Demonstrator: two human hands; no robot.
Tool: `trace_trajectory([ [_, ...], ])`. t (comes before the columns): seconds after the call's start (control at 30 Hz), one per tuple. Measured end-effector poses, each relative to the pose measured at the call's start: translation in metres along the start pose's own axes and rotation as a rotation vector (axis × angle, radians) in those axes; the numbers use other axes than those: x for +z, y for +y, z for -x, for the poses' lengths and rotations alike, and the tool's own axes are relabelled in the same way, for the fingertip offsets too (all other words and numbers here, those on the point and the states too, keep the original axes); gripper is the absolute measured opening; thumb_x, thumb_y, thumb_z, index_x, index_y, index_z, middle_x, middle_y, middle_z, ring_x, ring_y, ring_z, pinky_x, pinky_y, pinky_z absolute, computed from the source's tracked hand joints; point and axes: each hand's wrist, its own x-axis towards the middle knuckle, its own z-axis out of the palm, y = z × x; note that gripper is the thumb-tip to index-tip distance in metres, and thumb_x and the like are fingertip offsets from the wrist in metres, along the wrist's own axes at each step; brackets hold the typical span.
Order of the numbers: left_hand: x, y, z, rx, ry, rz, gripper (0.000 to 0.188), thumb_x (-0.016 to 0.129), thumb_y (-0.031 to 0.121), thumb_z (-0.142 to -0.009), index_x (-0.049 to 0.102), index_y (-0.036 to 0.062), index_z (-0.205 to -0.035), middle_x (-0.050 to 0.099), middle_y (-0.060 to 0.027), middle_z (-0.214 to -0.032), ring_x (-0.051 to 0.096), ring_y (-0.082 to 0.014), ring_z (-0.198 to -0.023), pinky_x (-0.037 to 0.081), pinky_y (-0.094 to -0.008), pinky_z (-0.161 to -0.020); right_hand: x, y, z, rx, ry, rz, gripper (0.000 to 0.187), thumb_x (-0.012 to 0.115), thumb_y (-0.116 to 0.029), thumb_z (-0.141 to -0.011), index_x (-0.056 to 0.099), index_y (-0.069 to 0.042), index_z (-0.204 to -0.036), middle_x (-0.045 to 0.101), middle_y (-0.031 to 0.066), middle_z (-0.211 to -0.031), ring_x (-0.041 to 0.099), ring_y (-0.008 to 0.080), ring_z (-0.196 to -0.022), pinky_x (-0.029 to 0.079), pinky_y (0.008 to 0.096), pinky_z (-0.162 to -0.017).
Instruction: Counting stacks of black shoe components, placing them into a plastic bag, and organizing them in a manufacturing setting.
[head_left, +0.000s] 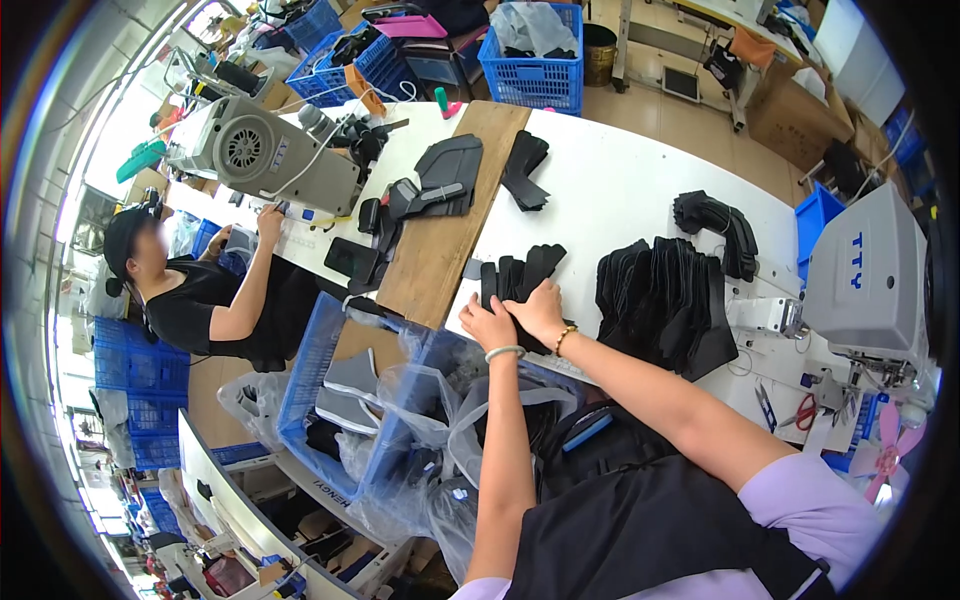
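Note:
Several narrow black fabric pieces (520, 272) lie fanned side by side on the white table in front of me. My left hand (487, 323) grips their near end at the left. Close against it, my right hand (540, 312) holds the same pieces from the right, its fingers partly hidden. To the right spreads a large overlapping stack of black cut pieces (660, 300). Behind that sits a curved bundle of black pieces (722, 228). A smaller black stack (525, 170) rests farther back, beside a wooden board (425, 262).
A grey sewing machine (865, 270) stands at my right, with scissors (804, 412) and a pink fan (888, 455) near it. Left, a co-worker (215, 300) sits at another machine (250, 150). A blue crate (310, 390) with plastic bags is below the table edge.

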Motion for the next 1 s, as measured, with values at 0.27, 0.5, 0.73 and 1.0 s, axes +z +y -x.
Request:
trace_trajectory([
  [0.27, 0.006, 0.017, -0.006, -0.396, -0.654, 0.513, 0.045, 0.044, 0.034, -0.093, 0.056, -0.0028, -0.070, 0.050, -0.0022, -0.063, 0.041, -0.0091, -0.056, 0.031, -0.0281, -0.047, -0.013, 0.023, -0.012, 0.123, -0.081, -0.487, 0.059, 0.074, -0.030, -0.064, 0.050, 0.015, -0.093, 0.058, 0.0257, -0.090, 0.061, 0.0267, -0.086, 0.048, 0.0352, -0.072],
  [0.5, -0.006, 0.043, 0.027, -0.272, -0.546, 0.568, 0.053, 0.036, 0.040, -0.095, 0.058, -0.0078, -0.094, 0.059, -0.0120, -0.086, 0.053, -0.0163, -0.075, 0.042, -0.0295, -0.069, -0.064, 0.033, -0.008, 0.125, -0.440, -0.816, 0.024, 0.067, -0.012, -0.072, 0.062, 0.004, -0.090, 0.064, 0.0068, -0.085, 0.059, 0.0128, -0.075, 0.047, 0.0256, -0.067],
  [0.73, -0.025, 0.072, 0.032, -0.709, -0.747, 1.376, 0.042, 0.044, 0.034, -0.093, 0.053, -0.0010, -0.115, 0.059, -0.0097, -0.109, 0.056, -0.0202, -0.097, 0.042, -0.0328, -0.089, -0.084, 0.034, -0.002, 0.089, -0.551, -0.932, 0.030, 0.067, -0.015, -0.073, 0.060, 0.003, -0.096, 0.063, 0.0076, -0.086, 0.059, 0.0140, -0.077, 0.048, 0.0264, -0.069],
  [1.0, -0.037, 0.059, 0.049, -0.799, -0.772, 1.469, 0.031, 0.049, 0.019, -0.091, 0.051, 0.0005, -0.116, 0.058, -0.0102, -0.111, 0.055, -0.0228, -0.102, 0.043, -0.0360, -0.089, -0.098, 0.031, 0.015, -0.109, -0.688, -0.732, 0.055, 0.077, -0.020, -0.068, 0.051, 0.002, -0.112, 0.059, 0.0064, -0.100, 0.055, 0.0133, -0.092, 0.045, 0.0262, -0.081],
])
